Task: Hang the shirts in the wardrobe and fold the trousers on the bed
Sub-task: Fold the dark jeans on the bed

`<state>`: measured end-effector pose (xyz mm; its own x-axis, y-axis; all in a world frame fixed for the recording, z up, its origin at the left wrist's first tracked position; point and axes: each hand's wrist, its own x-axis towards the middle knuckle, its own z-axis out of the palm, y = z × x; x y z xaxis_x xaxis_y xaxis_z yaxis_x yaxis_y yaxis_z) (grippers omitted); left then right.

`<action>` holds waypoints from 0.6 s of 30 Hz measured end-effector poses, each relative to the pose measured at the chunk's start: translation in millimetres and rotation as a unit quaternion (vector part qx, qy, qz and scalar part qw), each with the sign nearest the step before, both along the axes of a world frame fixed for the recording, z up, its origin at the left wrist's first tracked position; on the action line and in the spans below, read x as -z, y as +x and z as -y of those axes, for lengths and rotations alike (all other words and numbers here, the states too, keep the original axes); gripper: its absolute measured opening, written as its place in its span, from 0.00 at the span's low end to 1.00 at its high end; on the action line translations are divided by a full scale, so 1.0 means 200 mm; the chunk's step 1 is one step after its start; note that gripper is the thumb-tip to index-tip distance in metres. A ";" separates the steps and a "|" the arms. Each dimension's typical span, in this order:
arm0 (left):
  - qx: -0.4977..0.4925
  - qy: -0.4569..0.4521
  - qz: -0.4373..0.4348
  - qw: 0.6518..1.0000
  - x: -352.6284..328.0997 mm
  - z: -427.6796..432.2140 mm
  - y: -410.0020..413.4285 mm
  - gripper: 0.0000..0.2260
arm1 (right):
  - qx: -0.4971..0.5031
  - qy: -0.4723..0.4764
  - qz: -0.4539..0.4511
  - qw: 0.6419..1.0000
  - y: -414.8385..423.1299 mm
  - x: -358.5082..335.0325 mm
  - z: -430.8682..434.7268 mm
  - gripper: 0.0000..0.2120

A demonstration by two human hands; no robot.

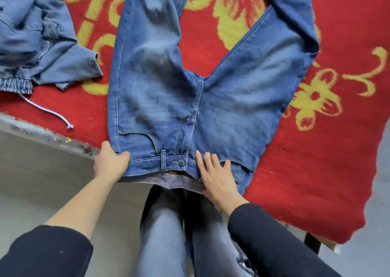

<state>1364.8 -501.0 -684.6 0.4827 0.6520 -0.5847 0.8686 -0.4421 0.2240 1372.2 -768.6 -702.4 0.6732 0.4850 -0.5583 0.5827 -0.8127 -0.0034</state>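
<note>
Jeans (190, 108), 1 pair, blue denim, lie front side up and spread flat on a red blanket (316, 150) w/ yellow flower pattern. The waistband is at the near edge of the bed (42, 133) and both legs run toward the far side. The left leg goes straight; the right leg angles off to the far right, then kinks back at its outer edge. Fly is closed, w/ 1 button (181, 162) and 1 belt loop (163, 159) showing just left of it. Striped inner lining of the waistband shows along the near rim. 2 hands are on the waistband, 1 each side of the button. Left hand (109, 163) is at the near-left corner of the jeans and pinches it: thumb (125, 154) on top of the denim, another finger up along the side seam, the rest hidden. Right hand (217, 175) lies flat just right of the button, fingers (207, 160) straight and slightly spread, pressing the waistband by the right pocket and grasping nothing. 1 other denim garment (38, 44), lighter blue and crumpled, sits at the far left on the same blanket, apart from the jeans. It has an elastic hem, and 1 pale drawstring (48, 111) trails toward the bed edge. Below the waistband the person's own legs (164, 224) in grey trousers are visible, w/ 2 dark sleeves (274, 241) pushed up the forearms.
</note>
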 end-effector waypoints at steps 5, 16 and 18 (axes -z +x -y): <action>0.047 0.010 -0.029 0.998 -0.02 -0.05 -0.01 0.11 | 0.021 0.035 -0.006 0.999 -0.01 0.00 -0.05 0.21; 0.017 0.044 -0.105 0.993 -0.05 0.08 -0.09 0.37 | 0.185 0.087 -0.367 0.908 0.16 -0.13 -0.01 0.18; 0.067 0.053 -0.021 0.996 -0.05 0.16 0.08 0.38 | 0.271 0.149 -0.306 0.900 0.36 -0.13 0.01 0.11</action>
